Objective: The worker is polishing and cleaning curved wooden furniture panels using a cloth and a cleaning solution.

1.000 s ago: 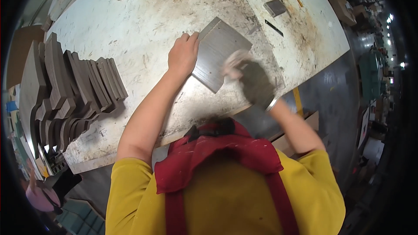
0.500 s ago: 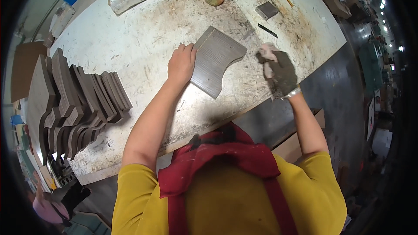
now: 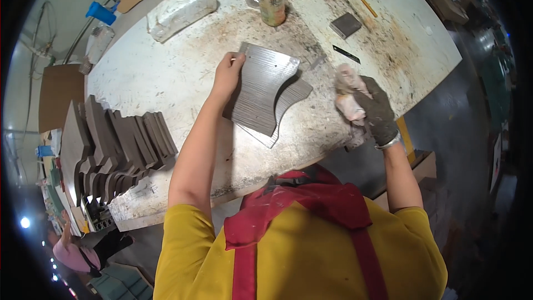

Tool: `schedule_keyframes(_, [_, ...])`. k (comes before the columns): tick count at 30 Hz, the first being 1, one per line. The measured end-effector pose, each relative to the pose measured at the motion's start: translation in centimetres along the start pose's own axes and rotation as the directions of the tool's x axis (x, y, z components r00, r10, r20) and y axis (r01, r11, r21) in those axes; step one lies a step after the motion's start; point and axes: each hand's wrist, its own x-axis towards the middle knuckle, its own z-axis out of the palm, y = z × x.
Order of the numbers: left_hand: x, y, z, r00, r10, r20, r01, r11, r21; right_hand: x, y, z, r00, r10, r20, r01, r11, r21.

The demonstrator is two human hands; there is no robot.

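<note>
Scuffed and stained, the broad white worktable (image 3: 177,72) is carrying an orange-capped translucent bottle (image 3: 271,1). On the near side of the bottle, a grey wood-grained board with a concave edge (image 3: 256,86) is tilting and overlapping a similar grey board (image 3: 297,93); the bare left hand (image 3: 226,73) is gripping its upper left edge. Nearer and rightward of the bottle, the right hand (image 3: 380,110), wearing a dark glove (image 3: 384,125), is clutching a crumpled pale cloth (image 3: 350,99).

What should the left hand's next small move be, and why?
Probably shift the upper panel left, toward the stack: the left hand grips its edge, it hides most of the lower panel, and the right hand holds the rag clear of both.
</note>
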Motion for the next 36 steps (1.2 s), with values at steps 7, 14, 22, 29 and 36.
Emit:
schedule_keyframes(7, [-6.1, 2.8, -5.6, 0.84, 0.373, 0.394, 0.322, 0.24, -0.916, 1.3, -1.3, 1.9, 0.993, 0.107, -0.049, -0.084, 0.934, 0.347])
schedule_keyframes(14, [-10.0, 2.1, -5.0, 0.952, -0.104, 0.288, 0.306, 0.328, -0.893, 2.4, -6.8, 8.4, 0.987, -0.105, 0.122, 0.08, 0.977, 0.198])
schedule_keyframes(22, [-10.7, -2.9, -3.8, 0.947, 0.322, 0.009, -0.242, 0.73, -0.64, -0.1, -14.9, 17.3, 0.517, -0.78, 0.354, 0.854, 0.5, -0.144])
schedule_keyframes(29, [-13.0, -1.1, -2.2, 0.997, -0.077, 0.015, 0.047, 0.422, -0.905, 3.0, -15.1, 21.9, 0.281, -0.757, 0.59, 0.953, 0.146, -0.267])
schedule_keyframes(36, [-15.8, 0.1, -3.3, 0.941, -0.316, -0.12, 0.136, 0.678, -0.722, 9.1, -15.1, 21.6, 0.767, -0.535, 0.355, 0.621, 0.759, -0.197])
